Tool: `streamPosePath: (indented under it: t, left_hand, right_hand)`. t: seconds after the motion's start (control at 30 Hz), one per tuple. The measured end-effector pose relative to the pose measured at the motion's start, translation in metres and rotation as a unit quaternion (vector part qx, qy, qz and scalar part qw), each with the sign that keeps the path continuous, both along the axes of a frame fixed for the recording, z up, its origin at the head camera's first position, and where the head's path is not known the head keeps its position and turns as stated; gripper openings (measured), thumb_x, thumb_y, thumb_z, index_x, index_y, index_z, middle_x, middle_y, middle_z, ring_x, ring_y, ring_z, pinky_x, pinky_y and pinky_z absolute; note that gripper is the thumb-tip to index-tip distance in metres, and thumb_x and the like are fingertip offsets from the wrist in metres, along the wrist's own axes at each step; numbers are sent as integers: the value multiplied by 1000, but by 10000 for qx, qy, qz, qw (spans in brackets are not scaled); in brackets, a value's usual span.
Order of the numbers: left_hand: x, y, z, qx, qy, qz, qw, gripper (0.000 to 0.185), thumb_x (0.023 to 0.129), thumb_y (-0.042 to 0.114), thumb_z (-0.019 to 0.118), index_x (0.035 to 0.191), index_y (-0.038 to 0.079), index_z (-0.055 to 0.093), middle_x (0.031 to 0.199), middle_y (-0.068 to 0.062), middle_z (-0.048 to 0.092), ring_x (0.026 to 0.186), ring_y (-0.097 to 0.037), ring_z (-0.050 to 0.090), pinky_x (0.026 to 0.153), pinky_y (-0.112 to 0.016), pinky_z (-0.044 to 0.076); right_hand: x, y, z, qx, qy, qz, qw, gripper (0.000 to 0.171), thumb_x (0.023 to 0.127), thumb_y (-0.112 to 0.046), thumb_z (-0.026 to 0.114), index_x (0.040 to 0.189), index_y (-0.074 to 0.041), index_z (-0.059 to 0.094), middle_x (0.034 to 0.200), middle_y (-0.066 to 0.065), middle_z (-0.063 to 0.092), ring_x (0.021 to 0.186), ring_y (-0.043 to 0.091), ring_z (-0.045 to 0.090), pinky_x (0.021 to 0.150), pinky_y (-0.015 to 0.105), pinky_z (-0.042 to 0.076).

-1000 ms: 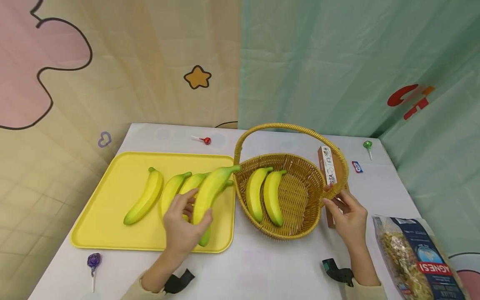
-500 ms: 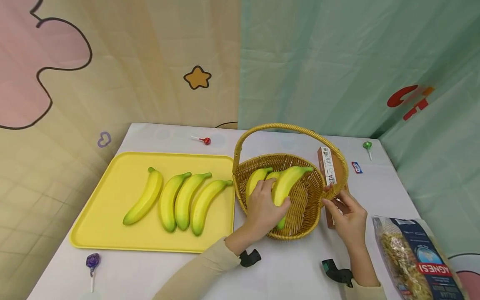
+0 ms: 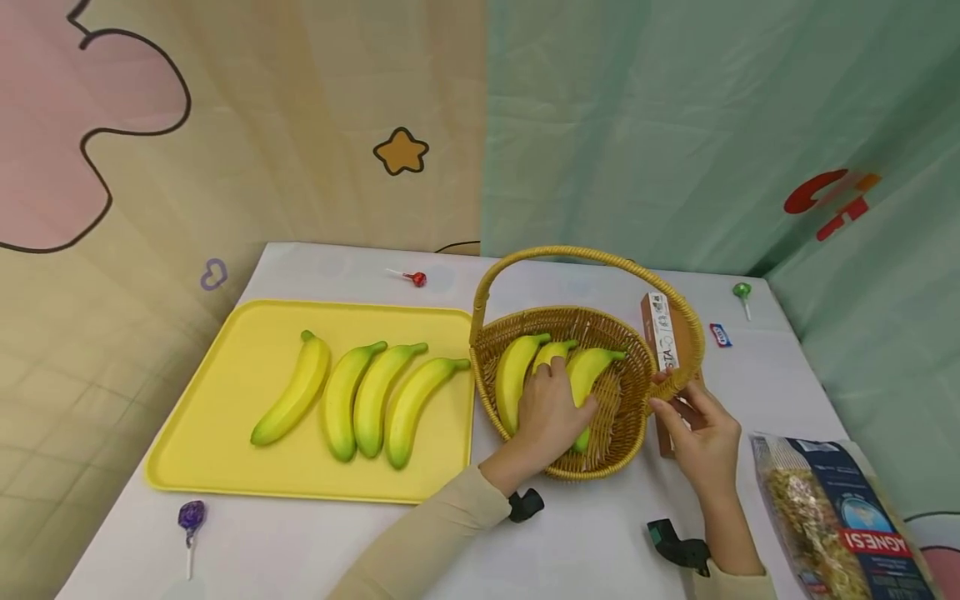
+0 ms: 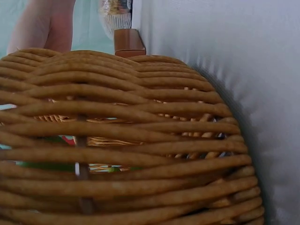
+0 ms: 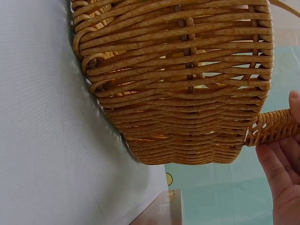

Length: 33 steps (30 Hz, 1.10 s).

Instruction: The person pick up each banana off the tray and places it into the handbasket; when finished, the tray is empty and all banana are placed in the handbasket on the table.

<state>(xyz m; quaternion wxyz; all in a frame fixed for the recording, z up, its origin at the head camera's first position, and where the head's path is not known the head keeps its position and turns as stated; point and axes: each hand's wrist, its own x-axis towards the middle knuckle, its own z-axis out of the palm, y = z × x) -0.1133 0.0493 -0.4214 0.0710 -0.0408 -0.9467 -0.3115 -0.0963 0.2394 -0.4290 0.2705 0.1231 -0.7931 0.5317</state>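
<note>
- Yellow tray, left side of table: four bananas in a row on it.
- Left hand is inside the wicker basket, fingers wrapped around the rightmost banana; that banana lies on the basket floor, right of two other bananas.
- Right hand pinches the basket's handle base at the right rim.
- Pasta bag at near right.
</note>
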Motion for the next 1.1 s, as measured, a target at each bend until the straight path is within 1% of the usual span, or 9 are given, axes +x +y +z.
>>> streamPosePath:
  t: [0.27,0.4,0.57,0.63,0.7,0.8,0.9,1.0,1.1]
  left_hand:
    - [0,2,-2,-248,22,114,9996,46,84,37,71,110,3,54,90,-10,59,74,-21,61,52,-25,45]
    - [3,-2,-2,-160,261,-93,9995,49,85,36,70,118,2,56,96,-11,59,80,-20,60,55,-23,44]
    - [21,-23,12,592,627,-726,9936,53,88,31,66,132,4,56,109,-10,59,91,-18,58,66,-23,46]
    - [30,-39,20,1010,729,-940,9878,50,88,28,67,131,4,58,110,-11,60,94,-19,57,71,-24,47]
    - [38,-60,27,1321,854,-959,9829,47,86,24,68,128,3,60,109,-10,60,94,-21,58,75,-26,47]
    - [43,-103,30,1529,1167,-494,9801,44,83,18,72,123,2,63,107,-12,62,93,-24,59,75,-31,50]
    - [42,-158,29,1501,1502,409,9763,44,82,14,74,122,1,63,111,-16,61,98,-29,58,78,-38,51]
    - [42,-214,25,1403,1816,1271,9650,44,83,10,73,123,-2,62,116,-24,58,104,-36,54,82,-43,46]
    - [49,-261,19,1269,1980,1884,9535,45,83,6,72,125,-4,60,119,-28,55,105,-40,50,82,-39,39]
  right_hand:
    - [0,0,0,-17,-31,-12,10000,40,75,20,70,115,14,65,110,-10,66,99,-3,65,80,11,51]
    - [0,-1,0,3,-85,-53,9999,40,75,20,70,115,13,65,109,-11,66,98,-3,65,80,11,51]
    - [1,-2,-1,11,-86,-98,9999,41,75,20,70,115,13,65,110,-12,65,98,-5,65,80,10,51]
    - [1,-2,-1,-33,-77,-90,9999,42,75,20,70,116,13,65,110,-11,66,98,-5,65,80,10,51]
    - [0,-2,-1,-35,-47,-76,10000,42,75,20,70,116,12,65,110,-9,67,99,-4,65,80,10,51]
    - [-1,0,-1,-35,47,-12,10000,42,74,21,70,115,12,65,110,-5,68,100,-1,66,81,11,51]
    - [-2,1,-1,14,107,43,9999,42,74,21,69,115,12,65,110,-5,69,101,0,66,81,11,51]
    - [-2,2,-1,43,121,43,9999,42,74,21,70,115,12,65,110,-8,68,101,0,66,81,12,51]
    - [-2,2,-1,55,134,55,9999,42,74,21,70,115,12,65,110,-9,69,101,0,66,81,11,51]
